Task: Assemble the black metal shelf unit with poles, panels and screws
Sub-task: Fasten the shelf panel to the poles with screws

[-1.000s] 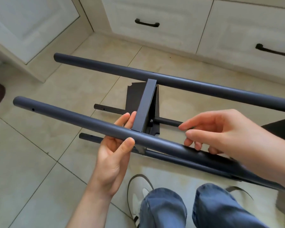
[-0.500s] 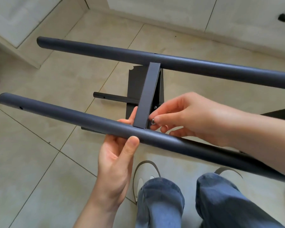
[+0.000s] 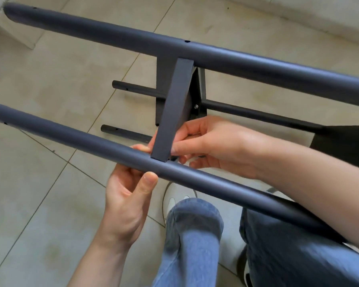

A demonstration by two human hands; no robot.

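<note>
Fingers of my left hand curl round the near pole, thumb on top. My right hand pinches at the panel's lower corner where it meets that pole. Far pole above; tiled floor beneath.

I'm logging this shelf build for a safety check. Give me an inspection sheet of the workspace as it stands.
Surface: beige tiled floor, bare where it shows.
Job's things: near pole and far pole lie parallel, bridged by a panel; two thinner poles lower down; one screw at the panel's inner corner.
Clutter: nothing seen.
Grippers: left hand grips the near pole from below, thumb on its front; right hand pinches at the panel's near end, what it pinches is hidden.
Cables: nothing seen.
Surroundings: pale cabinet base behind; jeans and a white shoe below.
</note>
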